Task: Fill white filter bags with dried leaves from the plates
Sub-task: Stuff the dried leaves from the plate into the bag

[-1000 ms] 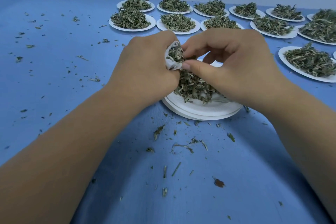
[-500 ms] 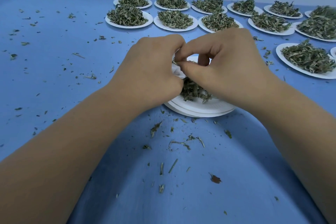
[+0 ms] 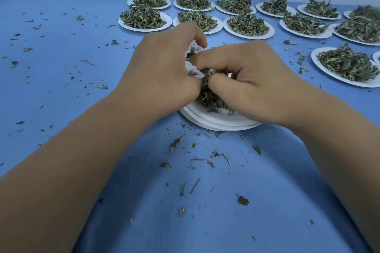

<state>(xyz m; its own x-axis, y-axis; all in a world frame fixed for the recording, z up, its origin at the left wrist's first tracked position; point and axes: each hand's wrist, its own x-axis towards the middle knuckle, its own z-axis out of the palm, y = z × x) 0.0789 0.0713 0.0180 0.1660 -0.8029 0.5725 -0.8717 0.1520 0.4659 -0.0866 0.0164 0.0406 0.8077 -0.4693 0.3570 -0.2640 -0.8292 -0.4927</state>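
White filter bag [image 3: 192, 72] gripped in curled fingers of left hand [image 3: 162, 74] above stacked plates [image 3: 216, 124]; right hand [image 3: 253, 82], fingers bent, pinches dried leaves [image 3: 207, 92] at the bag's mouth.

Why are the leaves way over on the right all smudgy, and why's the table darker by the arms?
Head view: the far-right leaf pile is smeared, probably motion or wide-lens blur; head view: a soft shadow darkens the blue table between the arms; head view: the left hand gripping the filter bag and right hand pinching dried leaves look sharp.
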